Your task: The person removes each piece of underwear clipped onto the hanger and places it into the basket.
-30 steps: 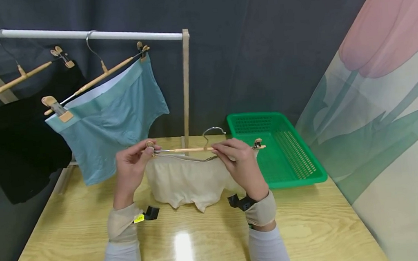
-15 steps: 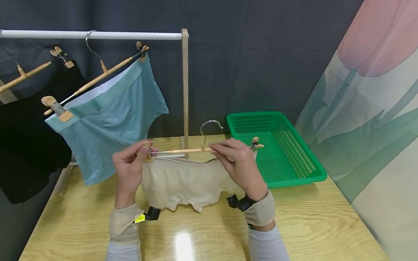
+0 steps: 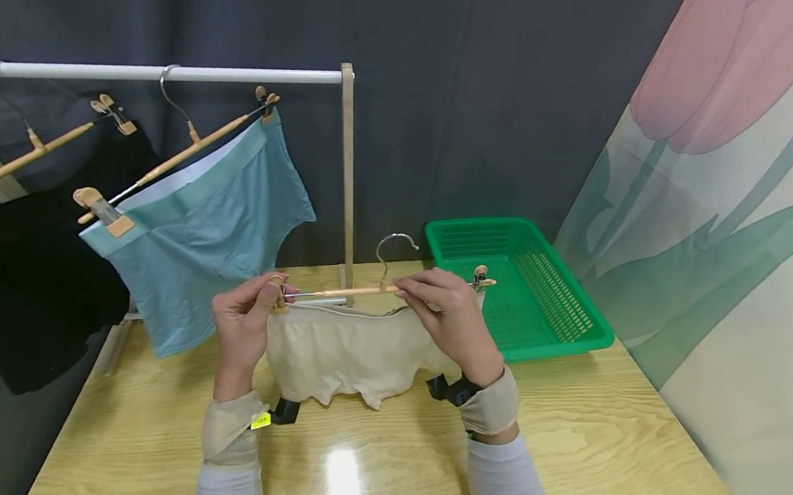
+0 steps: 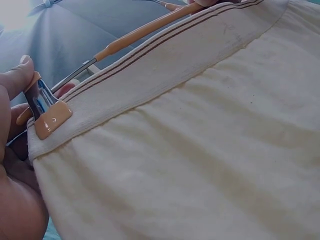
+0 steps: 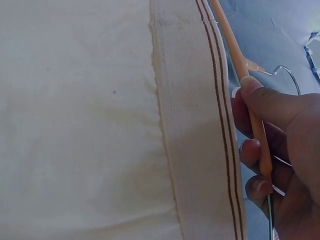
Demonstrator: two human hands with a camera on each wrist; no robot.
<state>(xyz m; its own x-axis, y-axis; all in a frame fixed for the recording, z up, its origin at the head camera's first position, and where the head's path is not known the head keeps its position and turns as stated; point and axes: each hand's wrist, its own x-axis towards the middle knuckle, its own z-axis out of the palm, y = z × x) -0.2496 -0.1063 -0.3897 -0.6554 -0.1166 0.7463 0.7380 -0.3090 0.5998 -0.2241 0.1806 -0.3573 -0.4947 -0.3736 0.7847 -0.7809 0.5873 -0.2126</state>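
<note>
Cream underpants (image 3: 349,352) hang from a wooden clip hanger (image 3: 347,292) held level over the table. My left hand (image 3: 242,326) pinches the hanger's left clip (image 4: 54,119), which lies over the corner of the striped waistband (image 4: 145,85). With thumb and fingers, my right hand (image 3: 454,313) grips the wooden bar (image 5: 232,37) just right of the metal hook (image 3: 396,237). The right clip (image 3: 480,274) sits beyond that hand, at the garment's other end. Part of the right side of the underpants is hidden behind my right hand.
A green basket (image 3: 595,333) stands at the back right. On the left, a rack with a white rail (image 3: 250,76) bears blue underpants (image 3: 206,231) and a black garment (image 3: 36,291) on clip hangers. A wooden post (image 3: 349,181) ends the rack.
Both hands have shifted slightly left with the hanger and the cream underpants. The hook stands a little higher than a second ago. The hands keep their holds.
</note>
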